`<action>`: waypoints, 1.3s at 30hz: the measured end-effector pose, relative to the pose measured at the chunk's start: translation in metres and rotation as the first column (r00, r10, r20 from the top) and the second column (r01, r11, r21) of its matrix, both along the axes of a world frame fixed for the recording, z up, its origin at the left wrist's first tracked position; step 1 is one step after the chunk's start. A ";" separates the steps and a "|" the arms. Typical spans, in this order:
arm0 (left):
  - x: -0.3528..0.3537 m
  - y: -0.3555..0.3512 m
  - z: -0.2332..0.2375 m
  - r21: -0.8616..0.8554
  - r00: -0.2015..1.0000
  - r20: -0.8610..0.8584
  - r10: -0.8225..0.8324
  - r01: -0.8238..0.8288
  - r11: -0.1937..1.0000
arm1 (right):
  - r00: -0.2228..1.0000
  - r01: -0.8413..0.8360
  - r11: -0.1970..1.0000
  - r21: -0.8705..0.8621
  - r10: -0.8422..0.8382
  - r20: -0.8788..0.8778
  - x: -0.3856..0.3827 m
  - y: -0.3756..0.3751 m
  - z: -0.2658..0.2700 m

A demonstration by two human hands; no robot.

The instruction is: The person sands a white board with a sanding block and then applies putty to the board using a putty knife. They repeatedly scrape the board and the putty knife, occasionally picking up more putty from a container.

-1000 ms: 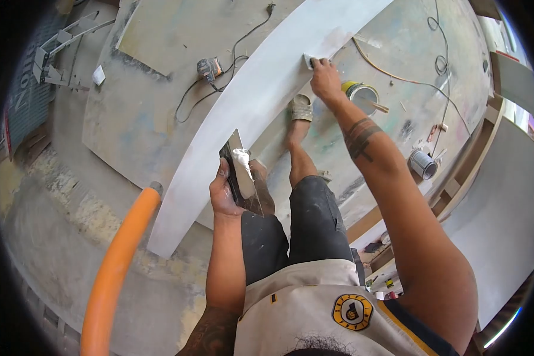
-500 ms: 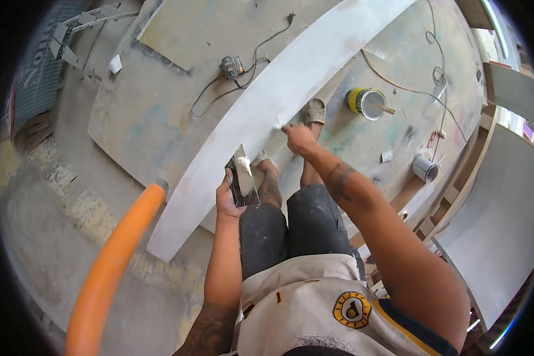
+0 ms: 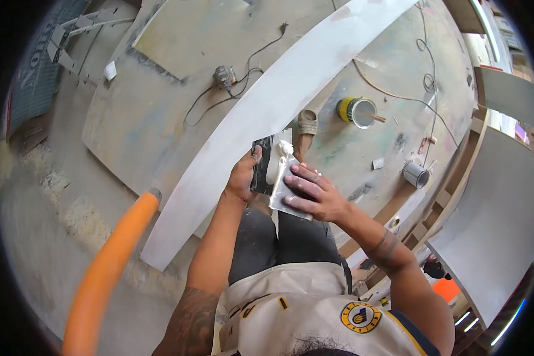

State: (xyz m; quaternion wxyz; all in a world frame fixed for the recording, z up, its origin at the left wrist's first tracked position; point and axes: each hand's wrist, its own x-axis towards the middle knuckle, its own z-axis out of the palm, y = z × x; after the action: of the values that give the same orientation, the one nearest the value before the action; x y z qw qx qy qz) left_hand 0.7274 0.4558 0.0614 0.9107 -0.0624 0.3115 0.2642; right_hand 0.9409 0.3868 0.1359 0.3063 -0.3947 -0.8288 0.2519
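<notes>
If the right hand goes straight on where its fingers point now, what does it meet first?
Probably the white putty on the dark blade held by the left hand. The metal scraper in the right hand seems already against it, though depth is unclear. Behind lies the curved white panel.

white curved panel [image 3: 267, 113], orange hose [image 3: 110, 267], yellow can [image 3: 357, 111]

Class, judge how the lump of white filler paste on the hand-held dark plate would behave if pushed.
The white filler paste probably smears rather than slides, since it sits in a soft ridge. It likely clings to the grey metal scraper blade touching it.
</notes>
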 end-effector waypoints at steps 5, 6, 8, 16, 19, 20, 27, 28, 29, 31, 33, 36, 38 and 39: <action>0.033 0.037 0.039 0.214 0.981 -0.155 0.116 -0.082 0.973 | 0.950 0.243 0.969 0.052 -0.249 0.191 0.029 0.028 -0.030; 0.027 0.039 0.031 0.177 0.987 -0.125 0.104 -0.081 0.981 | 0.917 0.265 0.964 -0.004 -0.251 0.311 0.042 0.038 -0.036; 0.027 0.041 0.027 0.155 0.973 -0.128 0.193 -0.173 0.973 | 0.820 0.230 0.971 -0.067 -0.157 0.550 0.078 0.058 -0.055; 0.066 0.044 0.034 0.145 0.915 -0.188 0.357 -0.334 0.931 | 0.655 0.639 0.755 -0.145 -0.436 0.617 0.283 0.202 -0.196; 0.078 0.036 0.020 0.108 0.909 -0.149 0.390 -0.377 0.920 | 0.645 0.629 0.777 0.008 -0.527 0.553 0.385 0.288 -0.268; 0.081 0.030 0.016 0.101 0.915 -0.075 0.397 -0.389 0.916 | 0.574 0.637 0.771 0.011 -0.483 0.661 0.405 0.314 -0.270; 0.091 -0.021 -0.013 -0.015 0.837 -0.192 0.513 -0.525 0.851 | 0.431 0.781 0.620 -0.068 -0.458 0.777 0.371 0.343 -0.295; 0.090 -0.022 -0.011 -0.004 0.843 -0.159 0.515 -0.522 0.853 | 0.362 0.756 0.653 0.048 -0.478 0.800 0.355 0.332 -0.298; 0.090 -0.020 -0.007 0.005 0.841 -0.142 0.522 -0.527 0.850 | 0.380 0.753 0.655 0.054 -0.501 0.778 0.338 0.316 -0.300; 0.088 -0.018 0.004 -0.025 0.833 -0.251 0.493 -0.515 0.857 | 0.419 0.748 0.663 0.036 -0.514 0.749 0.293 0.282 -0.292; 0.079 -0.015 0.012 -0.018 0.832 -0.222 0.509 -0.525 0.851 | 0.471 0.733 0.681 0.014 -0.522 0.711 0.245 0.247 -0.280; 0.050 -0.016 0.017 0.039 0.840 -0.179 0.512 -0.514 0.857 | 0.568 0.716 0.696 -0.049 -0.540 0.621 0.175 0.201 -0.270; 0.030 -0.017 0.021 0.088 0.852 -0.148 0.503 -0.495 0.864 | 0.623 0.684 0.726 -0.072 -0.530 0.575 0.129 0.170 -0.262; 0.022 -0.015 0.025 0.128 0.862 -0.126 0.491 -0.477 0.870 | 0.605 0.698 0.708 -0.105 -0.506 0.615 0.106 0.156 -0.258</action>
State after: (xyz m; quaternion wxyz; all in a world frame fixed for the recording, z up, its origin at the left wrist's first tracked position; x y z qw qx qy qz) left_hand 0.7491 0.4408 0.0864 0.7900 -0.0756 0.3430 0.5025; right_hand 1.0473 0.5432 -0.1223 0.0535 -0.7542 -0.6381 0.1456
